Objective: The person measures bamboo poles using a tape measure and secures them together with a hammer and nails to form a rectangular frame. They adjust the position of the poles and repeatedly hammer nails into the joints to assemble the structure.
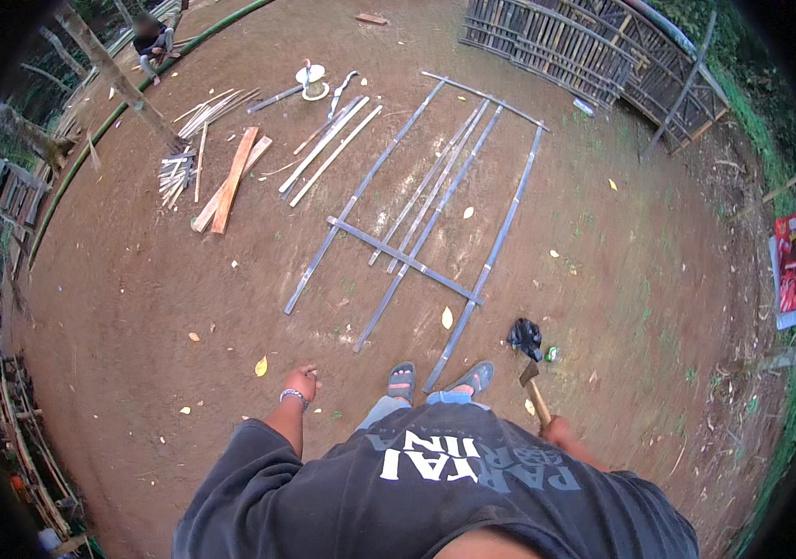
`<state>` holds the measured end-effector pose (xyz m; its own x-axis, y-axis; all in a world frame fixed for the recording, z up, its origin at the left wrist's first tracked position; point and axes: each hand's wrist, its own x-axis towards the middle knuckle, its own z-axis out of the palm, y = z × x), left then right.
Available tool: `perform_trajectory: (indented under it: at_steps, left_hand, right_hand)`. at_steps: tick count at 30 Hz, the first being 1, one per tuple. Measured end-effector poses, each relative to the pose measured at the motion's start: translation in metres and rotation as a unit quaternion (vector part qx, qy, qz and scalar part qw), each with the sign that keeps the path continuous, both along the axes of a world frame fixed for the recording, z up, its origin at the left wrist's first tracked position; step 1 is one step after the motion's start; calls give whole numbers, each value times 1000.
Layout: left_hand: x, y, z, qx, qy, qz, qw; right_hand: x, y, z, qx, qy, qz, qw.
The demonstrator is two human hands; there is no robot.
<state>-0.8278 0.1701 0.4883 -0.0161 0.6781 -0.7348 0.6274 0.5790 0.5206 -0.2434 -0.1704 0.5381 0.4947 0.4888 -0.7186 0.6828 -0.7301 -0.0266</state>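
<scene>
My right hand [558,432] grips the wooden handle of a hatchet [537,395], its dark metal head pointing away from me. My left hand [302,381], with a bracelet at the wrist, hangs over the bare soil with fingers loosely bent and apart, holding nothing. Ahead of my feet lies a frame of bamboo poles [353,199], with one crosspiece [404,259] over the nearer part and another [482,100] at the far end. Thinner strips [428,191] run lengthwise inside it. The right-hand long pole [469,320] reaches back between my sandals.
Left of the frame lie reddish planks [235,182], pale strips [334,144] and a bundle of short sticks [174,177]. A black plastic bag [525,337] and a green can [552,354] sit near the hatchet. A bamboo fence [547,42] stands far right; a person [153,44] sits far left.
</scene>
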Motion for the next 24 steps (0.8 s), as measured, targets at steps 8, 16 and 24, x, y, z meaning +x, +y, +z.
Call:
perform_trajectory:
  at_steps: [8, 16, 24]
  left_hand:
    - [-45, -6, -6, 14, 112, -199, 973]
    - [17, 25, 13, 31, 104, -226, 968]
    - [61, 64, 23, 66, 125, -328, 934]
  right_hand:
    - [-27, -1, 54, -49, 110, -257, 959]
    - [-61, -11, 68, -79, 116, -218, 966]
    - [-101, -15, 114, -100, 135, -226, 959]
